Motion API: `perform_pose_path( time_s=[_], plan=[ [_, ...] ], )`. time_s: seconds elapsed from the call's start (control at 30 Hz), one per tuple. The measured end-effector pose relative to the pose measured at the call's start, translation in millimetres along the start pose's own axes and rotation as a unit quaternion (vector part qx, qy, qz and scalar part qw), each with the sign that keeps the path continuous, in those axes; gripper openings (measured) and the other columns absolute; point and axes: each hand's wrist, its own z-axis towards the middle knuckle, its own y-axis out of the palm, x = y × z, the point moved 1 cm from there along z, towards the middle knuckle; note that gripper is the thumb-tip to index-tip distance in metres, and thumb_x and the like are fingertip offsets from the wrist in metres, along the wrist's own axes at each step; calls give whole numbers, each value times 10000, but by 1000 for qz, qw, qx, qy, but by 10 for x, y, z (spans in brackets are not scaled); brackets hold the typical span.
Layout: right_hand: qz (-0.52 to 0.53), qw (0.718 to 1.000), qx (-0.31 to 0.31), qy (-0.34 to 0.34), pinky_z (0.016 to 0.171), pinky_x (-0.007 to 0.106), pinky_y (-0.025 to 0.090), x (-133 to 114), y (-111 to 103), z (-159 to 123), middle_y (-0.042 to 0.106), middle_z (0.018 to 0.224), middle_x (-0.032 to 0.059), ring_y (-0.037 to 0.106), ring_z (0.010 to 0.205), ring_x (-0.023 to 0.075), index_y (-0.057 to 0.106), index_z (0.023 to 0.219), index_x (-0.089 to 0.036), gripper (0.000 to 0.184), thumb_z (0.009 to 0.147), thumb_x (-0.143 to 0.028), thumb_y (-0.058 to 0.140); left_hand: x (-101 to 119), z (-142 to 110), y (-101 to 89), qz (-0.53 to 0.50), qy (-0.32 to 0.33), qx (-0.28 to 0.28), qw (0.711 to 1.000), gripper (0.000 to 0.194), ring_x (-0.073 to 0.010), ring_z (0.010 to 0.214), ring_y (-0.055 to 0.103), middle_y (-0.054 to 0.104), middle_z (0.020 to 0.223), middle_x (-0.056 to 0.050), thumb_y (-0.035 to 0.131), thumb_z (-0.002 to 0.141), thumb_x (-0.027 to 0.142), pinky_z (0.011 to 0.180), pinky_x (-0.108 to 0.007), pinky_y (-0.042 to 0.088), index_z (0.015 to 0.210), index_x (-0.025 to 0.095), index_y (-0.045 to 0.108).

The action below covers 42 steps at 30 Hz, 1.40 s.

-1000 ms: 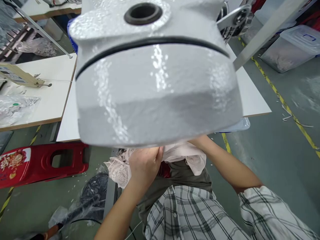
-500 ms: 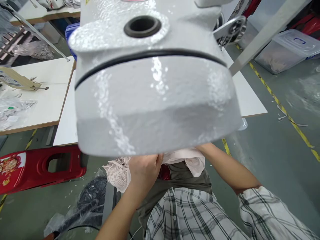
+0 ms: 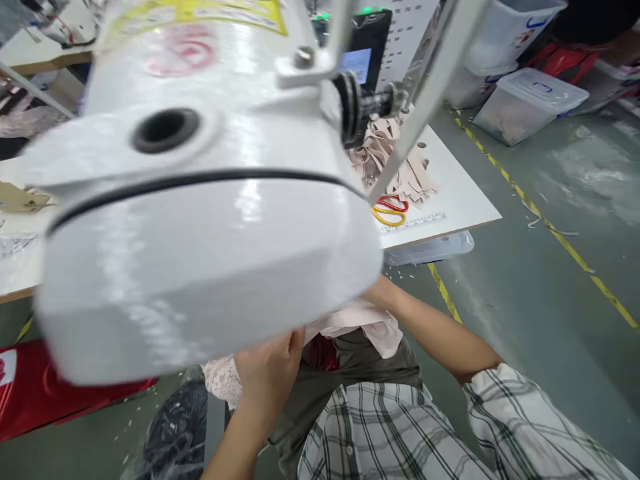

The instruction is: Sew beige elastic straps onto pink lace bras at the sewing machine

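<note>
The white sewing machine head (image 3: 210,267) fills the upper left and hides much of the work under it. Pale pink fabric (image 3: 373,327) hangs over my lap, its lace part (image 3: 223,381) showing at the left. My left hand (image 3: 267,367) is closed on this garment below the machine's lower edge, thumb on top, fingertips hidden. Of my right hand (image 3: 379,291), only the wrist end shows at the machine's right corner, by the fabric. Its fingers are out of sight behind the machine head.
Pink fabric strips (image 3: 387,157), red-and-yellow-handled scissors (image 3: 391,210) and a ruler (image 3: 415,223) lie on the white table (image 3: 465,193). A slanting metal post (image 3: 425,100) stands close to the machine. At left is a red plastic stool (image 3: 60,393); lidded bins (image 3: 525,107) stand at back right.
The view has swung to the right and moved, so the machine sits lower and further left. The scissors, strips and screen have come into sight. My left hand keeps its closed hold on the garment.
</note>
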Motion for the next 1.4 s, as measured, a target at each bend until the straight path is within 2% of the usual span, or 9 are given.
perform_pose_path(
  time_s=[0.23,0.37,0.5,0.8,1.1,1.23,1.4],
  plan=[
    [50,998,21,12,598,265,344,10,2,-17,583,648,-22,516,617,149,653,903,-188,141,875,-312,593,-12,23,-46,-32,24,19,999,255,-132,462,546,611,507,17,520,996,249,499,-271,312,905,150,736],
    [51,998,14,24,570,258,310,2,-10,-15,562,615,-28,477,580,132,657,867,-180,164,853,-341,627,-19,34,-58,-33,27,17,999,228,-132,483,561,619,523,20,519,995,235,498,-274,305,930,155,723],
    [56,998,15,9,587,253,306,6,-47,-25,558,611,-29,477,604,135,651,883,-177,165,860,-333,602,-6,36,-36,-52,45,25,997,179,-134,477,550,594,512,31,549,975,211,510,-270,324,962,153,717],
    [75,997,24,29,600,256,276,44,-88,-74,512,621,-50,429,598,114,641,866,-185,175,854,-347,576,95,69,-4,-85,81,24,993,138,-119,448,520,609,524,34,547,965,180,507,-256,339,982,149,680],
    [92,995,39,25,608,258,298,130,-103,-85,530,612,-60,451,582,111,629,865,-187,166,851,-348,589,194,99,1,-104,101,23,989,108,-132,451,499,582,518,34,572,940,141,515,-273,344,987,128,668],
    [91,994,45,30,600,253,287,140,-119,-97,530,612,-64,447,583,106,629,851,-185,162,853,-343,596,178,65,-23,-118,90,17,989,117,-130,458,518,598,531,30,561,943,138,511,-270,349,992,132,667],
    [104,993,53,30,607,248,299,135,-80,-118,520,594,-71,458,585,106,607,826,-186,145,849,-329,594,134,25,-52,-128,36,-1,991,192,-123,486,568,625,547,24,500,986,208,527,-243,394,968,170,687]
  ],
)
